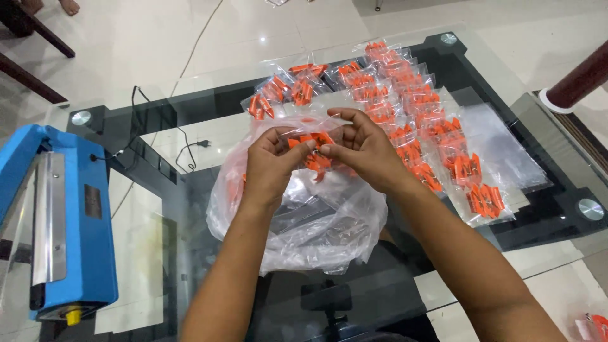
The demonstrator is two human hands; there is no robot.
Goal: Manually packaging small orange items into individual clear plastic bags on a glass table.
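My left hand (pixel 271 163) and my right hand (pixel 362 149) meet above a big crumpled clear plastic bag (pixel 316 221) on the glass table (pixel 557 234). Together they pinch a small clear packet (pixel 315 147) with orange pieces in it, fingertips touching at its top. The big bag holds more orange pieces, partly hidden by my hands. Behind and to the right lie several filled small packets (pixel 415 107) with orange pieces, laid in overlapping rows.
A blue heat-sealing machine (pixel 60 221) stands at the left edge, its black cord (pixel 183 149) trailing over the table. Flat clear bags (pixel 500 149) lie at the right. A dark red post (pixel 576 82) stands on the floor at far right.
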